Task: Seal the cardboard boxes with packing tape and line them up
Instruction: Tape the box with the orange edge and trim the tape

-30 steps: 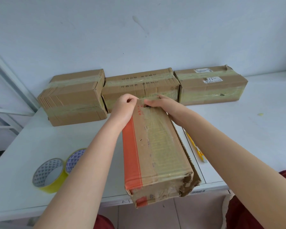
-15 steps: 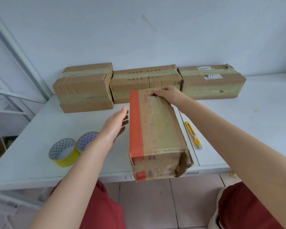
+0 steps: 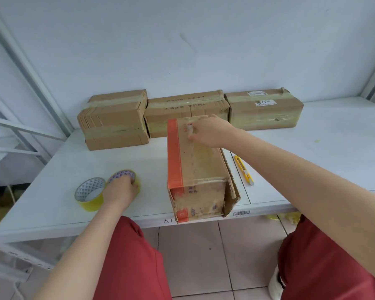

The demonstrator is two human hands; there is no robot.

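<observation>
A long cardboard box [image 3: 195,167] with an orange stripe lies lengthwise at the middle of the white table [image 3: 312,159]. Its near end overhangs the front edge, and a flap hangs loose on its right side. My right hand [image 3: 210,131] is on the far end of the box's top, where fingertips and thumb pinch a crumpled bit of clear tape. My left hand [image 3: 120,188] grips a yellow tape roll [image 3: 126,175] left of the box. A second yellow roll [image 3: 89,193] touches the first on its left. Three taped boxes [image 3: 114,120] [image 3: 182,107] [image 3: 264,111] stand in a row against the wall.
A yellow utility knife [image 3: 244,169] lies on the table just right of the long box. Metal rack bars [image 3: 20,131] rise at the left. My knees in red [image 3: 128,256] are under the table's front edge, above a tiled floor.
My left hand left the box's far end, swung down to the left and took hold of the right tape roll. The right hand stayed at the box's far end.
</observation>
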